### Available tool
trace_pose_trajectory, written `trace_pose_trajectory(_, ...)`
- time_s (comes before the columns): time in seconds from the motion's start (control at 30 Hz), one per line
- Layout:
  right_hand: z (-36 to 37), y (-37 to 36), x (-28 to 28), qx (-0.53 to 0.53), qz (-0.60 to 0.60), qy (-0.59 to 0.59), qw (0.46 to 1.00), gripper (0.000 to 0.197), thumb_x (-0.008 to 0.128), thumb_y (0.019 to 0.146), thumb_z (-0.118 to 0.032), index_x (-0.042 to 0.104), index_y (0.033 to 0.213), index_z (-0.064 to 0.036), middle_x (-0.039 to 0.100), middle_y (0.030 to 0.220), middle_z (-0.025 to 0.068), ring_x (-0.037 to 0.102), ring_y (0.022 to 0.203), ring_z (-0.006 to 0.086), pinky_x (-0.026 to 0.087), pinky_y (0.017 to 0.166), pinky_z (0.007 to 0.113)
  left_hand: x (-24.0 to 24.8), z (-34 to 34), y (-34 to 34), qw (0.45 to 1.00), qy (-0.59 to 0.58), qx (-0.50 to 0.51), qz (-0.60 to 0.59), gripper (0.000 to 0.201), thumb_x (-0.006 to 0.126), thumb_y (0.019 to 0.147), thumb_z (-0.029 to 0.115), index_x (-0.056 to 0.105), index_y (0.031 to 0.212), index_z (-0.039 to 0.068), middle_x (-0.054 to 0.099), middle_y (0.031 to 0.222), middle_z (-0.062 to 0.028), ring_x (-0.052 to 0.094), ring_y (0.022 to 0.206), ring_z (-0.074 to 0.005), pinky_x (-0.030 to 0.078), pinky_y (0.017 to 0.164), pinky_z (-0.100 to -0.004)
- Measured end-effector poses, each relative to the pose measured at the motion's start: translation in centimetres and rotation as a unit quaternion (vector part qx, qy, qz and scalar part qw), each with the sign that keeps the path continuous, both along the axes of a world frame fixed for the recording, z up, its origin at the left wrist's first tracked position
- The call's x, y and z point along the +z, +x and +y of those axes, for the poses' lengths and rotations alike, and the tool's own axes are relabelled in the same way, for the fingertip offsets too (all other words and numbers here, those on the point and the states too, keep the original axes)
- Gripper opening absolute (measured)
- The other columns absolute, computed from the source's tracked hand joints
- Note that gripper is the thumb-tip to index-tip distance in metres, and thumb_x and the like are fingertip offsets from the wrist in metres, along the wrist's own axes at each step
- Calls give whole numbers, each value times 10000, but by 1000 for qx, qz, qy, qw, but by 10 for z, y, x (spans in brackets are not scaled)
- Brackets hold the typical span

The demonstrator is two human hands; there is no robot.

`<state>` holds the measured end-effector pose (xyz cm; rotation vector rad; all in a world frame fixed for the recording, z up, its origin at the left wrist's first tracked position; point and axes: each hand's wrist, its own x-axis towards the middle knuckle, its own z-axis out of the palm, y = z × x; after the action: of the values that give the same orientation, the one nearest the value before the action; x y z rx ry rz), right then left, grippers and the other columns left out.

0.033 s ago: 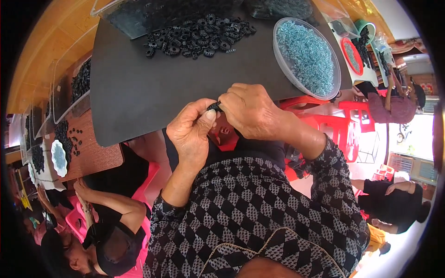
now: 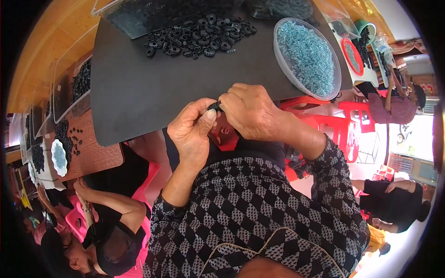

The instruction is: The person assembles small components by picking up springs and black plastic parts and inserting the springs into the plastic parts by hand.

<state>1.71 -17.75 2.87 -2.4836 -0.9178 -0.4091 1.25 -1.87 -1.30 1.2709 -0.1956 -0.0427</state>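
Just past the near edge of the dark table, both my hands meet over a small black plastic piece (image 2: 214, 106). My left hand (image 2: 190, 134) pinches it between thumb and fingers. From the other side my right hand (image 2: 252, 111) closes on its end, the fingers curled and partly hiding it. A heap of similar black plastic pieces (image 2: 199, 38), some oval with round holes, lies at the far side of the table. To the right stands a round clear tub (image 2: 282, 65) full of small bluish, shiny coils that look like springs (image 2: 308, 55).
A clear bin (image 2: 139, 25) stands at the table's far edge. On the left a brown table (image 2: 99, 155) bears black pieces and a white dish (image 2: 59, 157), with people seated beside it. Red stools (image 2: 343, 134) stand at the right; more people work beyond.
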Motion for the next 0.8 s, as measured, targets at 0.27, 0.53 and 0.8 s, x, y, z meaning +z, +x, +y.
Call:
trace_pose_trajectory(0.27,-1,-5,3,-38,88,39,995,254,610,731,-34,527,954,54,543,742,140,540,689,313,444,608,394,5,-2,5,999,2,-18,37,161,641,830,32,631,955,-67,637,795,-54,555,646,-80,464,577,-193)
trace_pose_trajectory(0.53,9,-4,-6,-85,-38,-5,996,225,652,675,-128,466,749,-25,471,665,114,507,651,279,424,587,380,15,-6,4,996,-1,-5,89,139,644,829,27,639,934,-64,639,809,-38,554,693,-72,464,633,-196)
trace_pose_trajectory(0.8,17,-1,-20,-110,-116,-12,987,195,631,644,-85,458,716,-30,434,620,89,473,575,250,417,549,339,7,-12,1,996,-37,58,55,140,678,775,-2,659,904,-54,653,838,-55,572,746,-102,455,714,-217)
